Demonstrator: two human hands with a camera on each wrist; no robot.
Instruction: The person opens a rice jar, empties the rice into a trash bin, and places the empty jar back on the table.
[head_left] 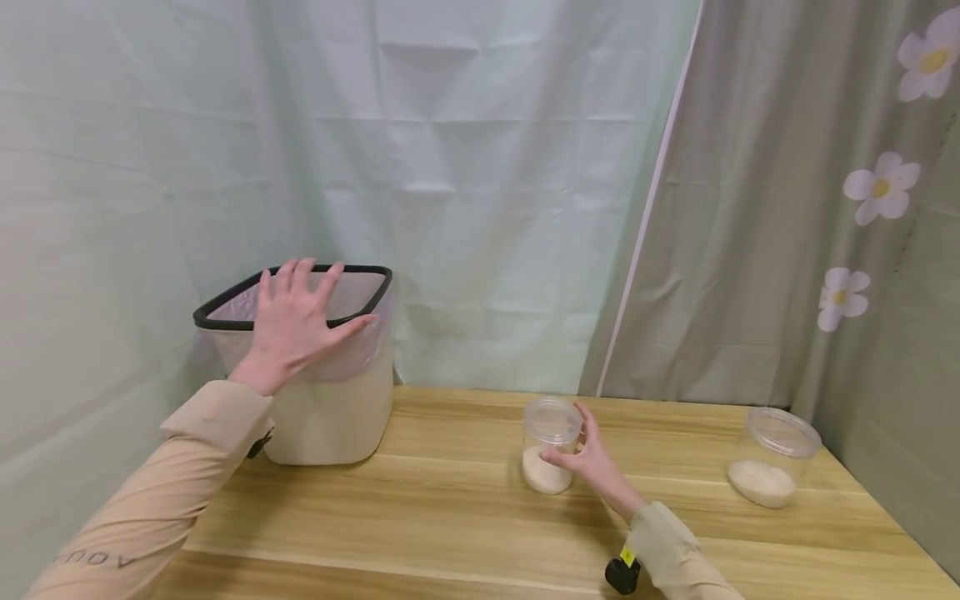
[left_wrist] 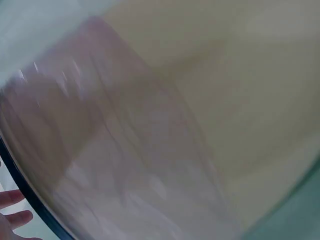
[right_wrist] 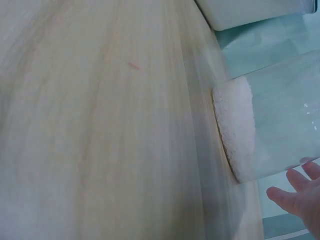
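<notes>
My left hand (head_left: 291, 323), its fingers spread wide, is held at the front rim of a cream trash can (head_left: 330, 425). A translucent bag lines the can, and a black ring runs round its top. In the left wrist view the can's wall and bag (left_wrist: 135, 140) fill most of the picture. On the table, a clear lidded jar (head_left: 552, 432) stands upright with white grains in its lower part. Around its right side my right hand (head_left: 597, 461) curves loosely, thumb in front. The right wrist view shows the thumb apart from the jar (right_wrist: 285, 115); fingertip contact is unclear.
A second clear jar (head_left: 776, 454), wider and holding white grains at the bottom, stands at the table's right. The wooden table (head_left: 450, 517) ends at pale curtains (head_left: 487, 208) behind. A grey curtain with flowers (head_left: 735, 250) hangs at the right.
</notes>
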